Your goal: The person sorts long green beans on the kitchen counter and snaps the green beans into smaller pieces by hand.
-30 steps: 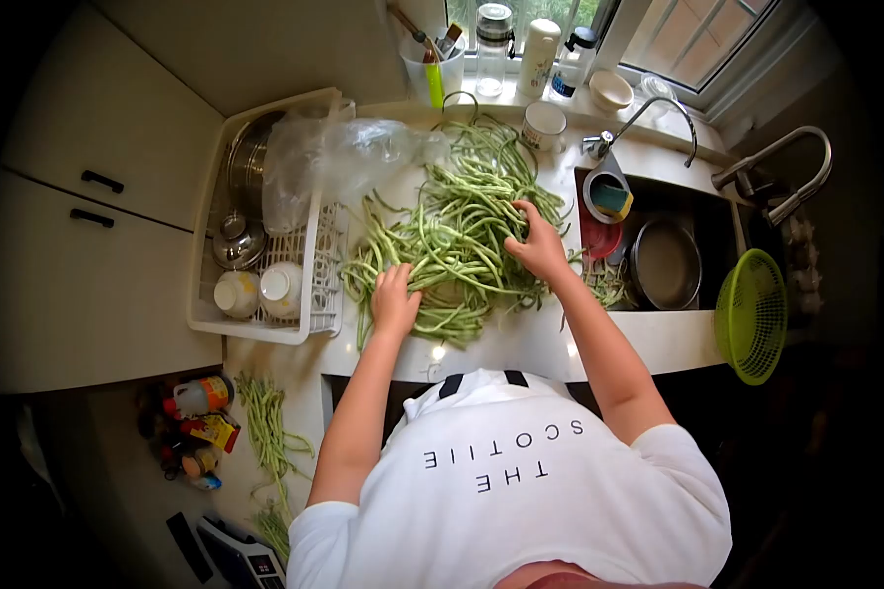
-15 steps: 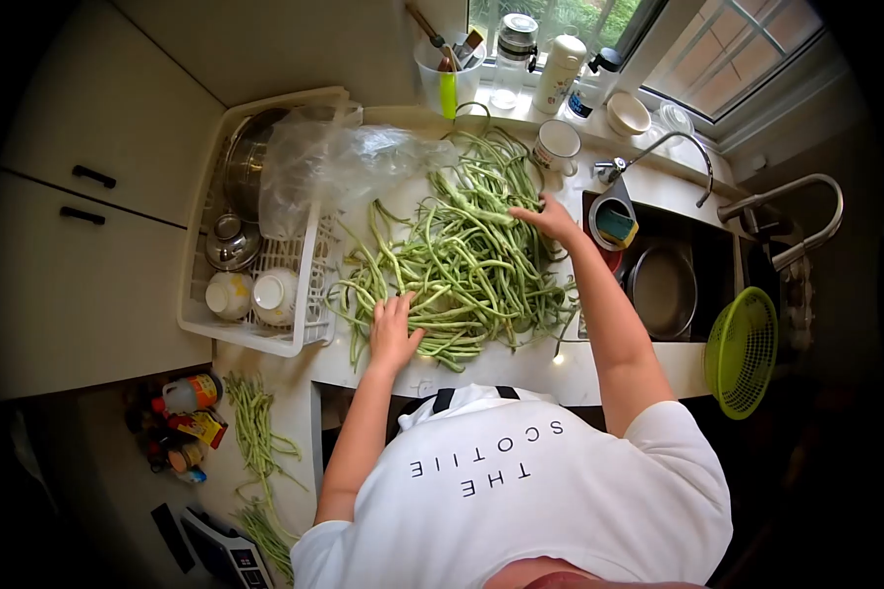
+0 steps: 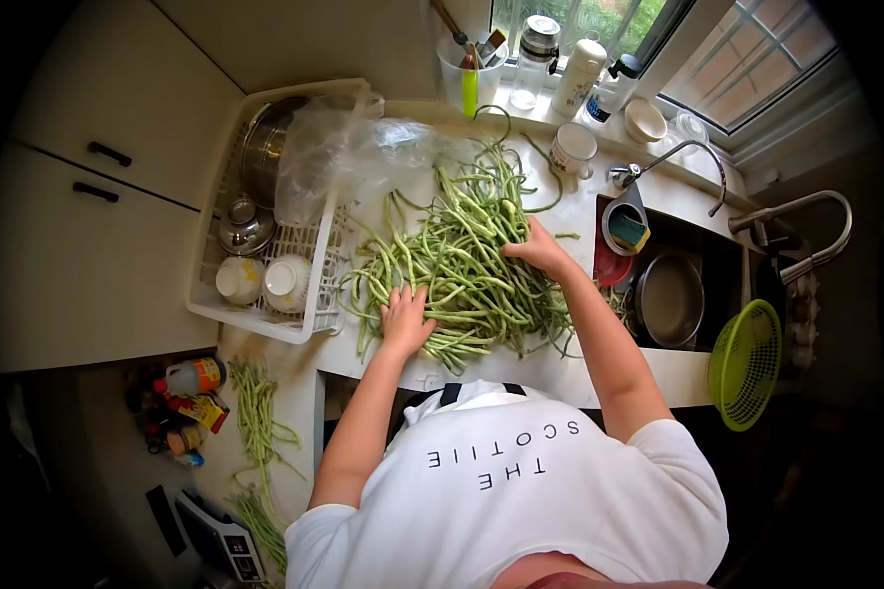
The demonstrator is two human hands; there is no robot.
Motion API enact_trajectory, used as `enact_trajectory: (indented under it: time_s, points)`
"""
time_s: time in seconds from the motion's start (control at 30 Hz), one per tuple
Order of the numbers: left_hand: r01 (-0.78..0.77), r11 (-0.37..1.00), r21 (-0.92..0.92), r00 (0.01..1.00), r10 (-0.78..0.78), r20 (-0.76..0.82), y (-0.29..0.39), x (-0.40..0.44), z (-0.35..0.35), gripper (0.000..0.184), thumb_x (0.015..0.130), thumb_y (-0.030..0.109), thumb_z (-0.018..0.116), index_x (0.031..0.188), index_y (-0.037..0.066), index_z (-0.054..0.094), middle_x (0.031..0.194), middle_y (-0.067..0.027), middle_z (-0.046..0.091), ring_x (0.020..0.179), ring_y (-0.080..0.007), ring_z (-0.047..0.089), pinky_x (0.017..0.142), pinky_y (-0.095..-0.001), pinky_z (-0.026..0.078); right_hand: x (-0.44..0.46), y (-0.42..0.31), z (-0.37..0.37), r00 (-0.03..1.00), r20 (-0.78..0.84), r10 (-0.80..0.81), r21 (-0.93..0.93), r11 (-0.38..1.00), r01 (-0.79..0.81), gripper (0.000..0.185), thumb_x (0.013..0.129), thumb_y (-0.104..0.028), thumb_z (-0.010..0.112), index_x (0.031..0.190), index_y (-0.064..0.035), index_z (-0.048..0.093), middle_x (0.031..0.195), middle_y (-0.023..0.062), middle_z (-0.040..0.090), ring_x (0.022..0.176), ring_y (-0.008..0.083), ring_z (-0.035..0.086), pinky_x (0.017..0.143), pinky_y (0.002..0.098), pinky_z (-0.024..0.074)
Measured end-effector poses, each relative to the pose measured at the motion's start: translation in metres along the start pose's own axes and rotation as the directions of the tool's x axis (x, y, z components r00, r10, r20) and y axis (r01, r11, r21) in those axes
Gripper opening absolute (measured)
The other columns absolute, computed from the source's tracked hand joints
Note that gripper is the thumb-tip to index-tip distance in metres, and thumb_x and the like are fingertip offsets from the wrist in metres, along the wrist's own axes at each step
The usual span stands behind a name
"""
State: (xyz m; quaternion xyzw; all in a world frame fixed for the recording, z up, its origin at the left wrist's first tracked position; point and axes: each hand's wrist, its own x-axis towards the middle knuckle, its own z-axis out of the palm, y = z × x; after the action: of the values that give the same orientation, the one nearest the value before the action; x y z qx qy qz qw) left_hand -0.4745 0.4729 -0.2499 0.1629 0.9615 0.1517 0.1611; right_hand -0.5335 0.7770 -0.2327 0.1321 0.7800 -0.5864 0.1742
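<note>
A large tangled heap of long green beans [image 3: 471,260] covers the middle of the counter. My left hand [image 3: 406,319] rests on the heap's near left side, fingers spread and open. At the right side of the heap, my right hand [image 3: 542,250] presses against the beans, its thumb held apart from the fingers. Those fingertips are partly hidden among the beans, and I see nothing gripped in that hand.
A white dish rack [image 3: 319,280] with bowls and pots stands left, a clear plastic bag [image 3: 339,162] over it. The sink [image 3: 722,265] holds a pan [image 3: 670,299]. A green colander [image 3: 745,363] sits right. More beans [image 3: 255,412] lie lower left. An enamel mug [image 3: 573,147] stands behind.
My right hand has moved inward and toward me, pushing the right side of the heap together. A few strands stay behind near the mug. The left hand still rests on the beans.
</note>
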Motion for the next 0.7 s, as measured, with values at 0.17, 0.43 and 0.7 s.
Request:
enact_trajectory:
  time_s: [0.17, 0.43, 0.7]
  points:
    - [-0.012, 1.000, -0.028, 1.000, 0.011, -0.019, -0.003, -0.005, 0.002, 0.065, 0.074, 0.024, 0.075, 0.132, 0.010, 0.051, 0.126, -0.0108, 0.048, 0.125, -0.0339, 0.041, 0.095, -0.0546, 0.038, -0.042, -0.066, -0.015, 0.978, -0.174, -0.112, 0.029, 0.993, 0.119, 0.074, 0.071, -0.011, 0.074, 0.136, 0.0007, 0.040, 0.108, 0.0129, 0.063, 0.092, 0.0196, 0.062, 0.083, 0.0315, 0.0505]
    - [-0.039, 0.999, -0.028, 0.999, 0.038, -0.007, -0.006, -0.005, 0.001, 0.067, 0.076, 0.023, 0.077, 0.136, 0.014, 0.049, 0.131, -0.0097, 0.048, 0.124, -0.0325, 0.043, 0.096, -0.0520, 0.038, -0.102, -0.135, 0.000, 0.695, -0.318, -0.645, -0.582, 0.711, 0.394, 0.059, 0.067, -0.011, 0.075, 0.120, -0.0036, 0.048, 0.102, 0.0170, 0.065, 0.091, 0.0367, 0.063, 0.077, 0.0415, 0.0507]
    - [-0.206, 0.936, -0.284, 0.965, 0.146, -0.218, -0.017, -0.042, -0.023, 0.049, 0.080, 0.019, 0.074, 0.127, 0.009, 0.060, 0.136, -0.0165, 0.054, 0.132, -0.0390, 0.042, 0.109, -0.0455, 0.035, -0.137, -0.008, 0.064, 0.815, 0.012, -0.579, -0.877, 0.386, 0.287, 0.074, 0.072, -0.006, 0.073, 0.140, -0.0192, 0.048, 0.142, 0.0130, 0.044, 0.136, 0.0329, 0.037, 0.110, 0.0475, 0.0285]
